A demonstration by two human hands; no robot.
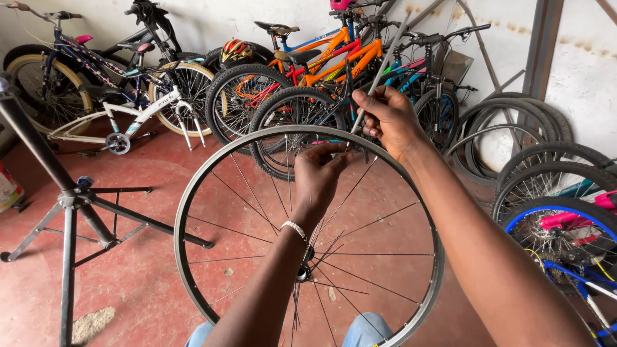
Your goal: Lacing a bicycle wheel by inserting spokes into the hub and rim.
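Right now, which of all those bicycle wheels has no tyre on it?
The bare silver wheel rim the person works on: left hand at its top edge, right hand holding a loose spoke. The wheels on the parked bicycles wear black tyres.

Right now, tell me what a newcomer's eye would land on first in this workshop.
The bare bicycle wheel fills the middle, standing upright in front of the person, its thin spokes meeting at the hub. At its top rim the left hand pinches a spoke end, while the right hand just above holds a thin metal rod. Behind them, bicycles lean in a row against the white wall.
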